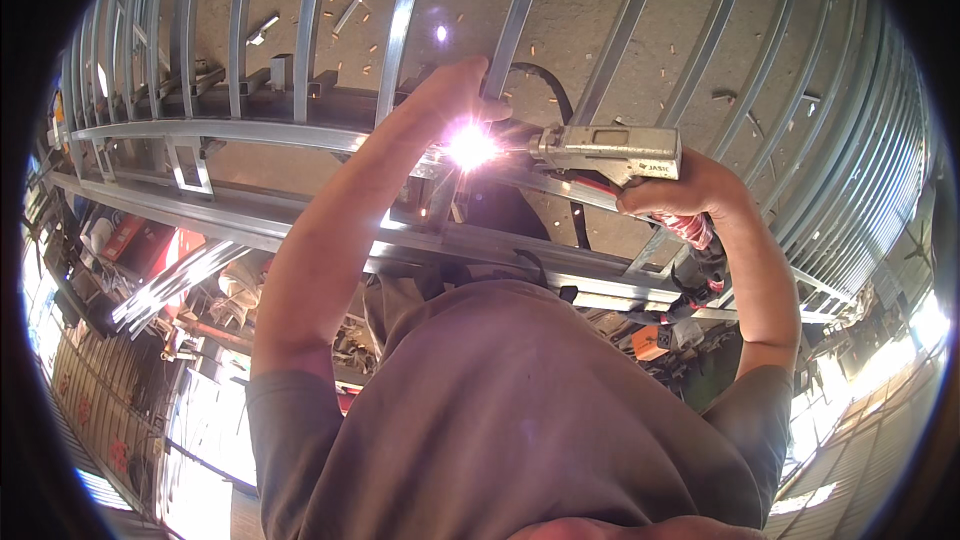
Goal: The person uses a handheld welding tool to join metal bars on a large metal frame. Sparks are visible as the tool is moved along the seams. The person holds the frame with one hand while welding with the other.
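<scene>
My right hand (690, 185) is wrapped round the handle of a grey metal welding gun (615, 148), whose nozzle points left. Between its tip and the frame burns a bright white-violet welding arc (472, 146), and the glare hides the joint there. Just beyond the arc, my left hand (462, 90) closes round the lower end of an upright square metal bar (522, 15). That bar meets a long horizontal rail (270, 132) of a silvery metal railing. Red-and-black wrapped cable (688, 230) runs down from the gun beside my right forearm.
Rows of parallel bars (630, 20) stretch across the far side and curve round to the right. A second rail (260, 230) lies nearer my body. Scraps and small bits litter the concrete floor (450, 0). An orange box (651, 342) and loose metal strips (180, 290) lie below.
</scene>
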### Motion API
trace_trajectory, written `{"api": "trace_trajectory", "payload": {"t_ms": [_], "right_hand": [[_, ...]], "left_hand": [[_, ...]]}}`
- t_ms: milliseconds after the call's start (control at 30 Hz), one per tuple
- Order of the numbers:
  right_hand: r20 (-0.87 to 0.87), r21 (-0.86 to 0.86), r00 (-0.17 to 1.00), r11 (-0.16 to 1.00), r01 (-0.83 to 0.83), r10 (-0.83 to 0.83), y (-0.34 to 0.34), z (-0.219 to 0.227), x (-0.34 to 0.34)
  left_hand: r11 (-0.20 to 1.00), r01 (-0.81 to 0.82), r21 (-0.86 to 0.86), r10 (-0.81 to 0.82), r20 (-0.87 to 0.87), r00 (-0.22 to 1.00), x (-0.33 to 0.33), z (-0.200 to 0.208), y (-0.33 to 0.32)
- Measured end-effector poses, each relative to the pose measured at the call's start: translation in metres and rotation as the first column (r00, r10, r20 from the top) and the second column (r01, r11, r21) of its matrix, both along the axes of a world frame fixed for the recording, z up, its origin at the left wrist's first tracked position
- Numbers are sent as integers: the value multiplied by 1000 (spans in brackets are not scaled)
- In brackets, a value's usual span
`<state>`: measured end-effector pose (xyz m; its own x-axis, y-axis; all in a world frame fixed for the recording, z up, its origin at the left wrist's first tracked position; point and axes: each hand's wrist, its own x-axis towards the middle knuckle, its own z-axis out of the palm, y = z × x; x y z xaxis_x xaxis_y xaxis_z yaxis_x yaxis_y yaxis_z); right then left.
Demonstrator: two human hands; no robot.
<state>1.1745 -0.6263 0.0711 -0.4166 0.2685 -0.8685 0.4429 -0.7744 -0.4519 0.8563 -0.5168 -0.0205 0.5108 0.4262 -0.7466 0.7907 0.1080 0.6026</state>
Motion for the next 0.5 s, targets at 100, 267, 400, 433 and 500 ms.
{"api": "trace_trajectory", "payload": {"t_ms": [100,267,400,433,500], "right_hand": [[-11,-22,1000,1000,-2,2,0,0,0],[-21,-30,1000,1000,9,-10,0,1,1],[-38,-31,999,999,19,-20,-1,2,2],[-16,-44,1000,999,-2,1,0,1,2],[-29,-29,999,999,18,-19,-1,3,4]], "left_hand": [[999,-29,-33,29,10,1000,-1,0,1],[999,-8,-35,8,-14,1000,1,3,2],[1000,14,-13,-14,-11,1000,2,3,2],[1000,11,-19,-12,-11,1000,2,3,2],[999,-9,-44,9,-16,1000,2,3,2]]}}
